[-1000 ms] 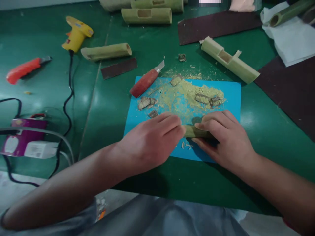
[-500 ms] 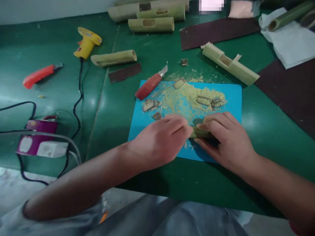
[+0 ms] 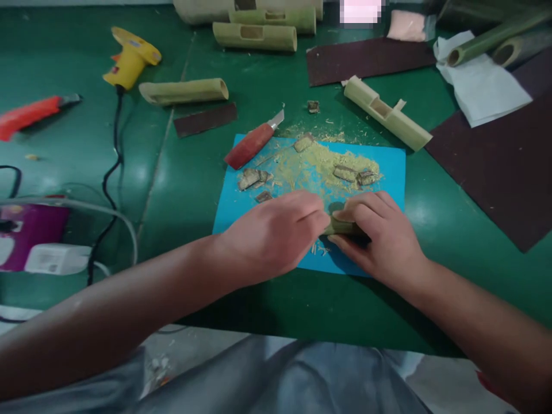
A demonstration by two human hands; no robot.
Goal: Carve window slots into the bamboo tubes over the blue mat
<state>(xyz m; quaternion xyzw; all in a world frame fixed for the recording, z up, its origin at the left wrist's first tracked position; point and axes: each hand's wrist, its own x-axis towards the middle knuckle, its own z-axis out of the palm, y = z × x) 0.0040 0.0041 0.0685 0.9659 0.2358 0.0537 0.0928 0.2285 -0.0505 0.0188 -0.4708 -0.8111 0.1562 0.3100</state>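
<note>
My right hand (image 3: 379, 236) is wrapped round a short green bamboo piece (image 3: 340, 226), pressing it onto the blue mat (image 3: 392, 172). My left hand (image 3: 276, 233) is closed at the piece's left end, fingers pressed together; what they pinch is hidden. Small shavings lie just below the piece. Sawdust (image 3: 314, 164) and several bark chips cover the mat's far half. A red-handled knife (image 3: 251, 144) lies at the mat's far left corner, blade pointing away.
On the green table: cut bamboo tubes (image 3: 185, 91) (image 3: 386, 112) (image 3: 254, 35), dark sandpaper sheets (image 3: 495, 155) (image 3: 366, 54) and a strip (image 3: 204, 119), a yellow glue gun (image 3: 129, 57) with a black cord, a red utility knife (image 3: 30, 112), white paper (image 3: 483, 86), a purple box (image 3: 30, 230).
My two hands have closed in on each other, so less of the bamboo piece shows between them. The view has shifted a little.
</note>
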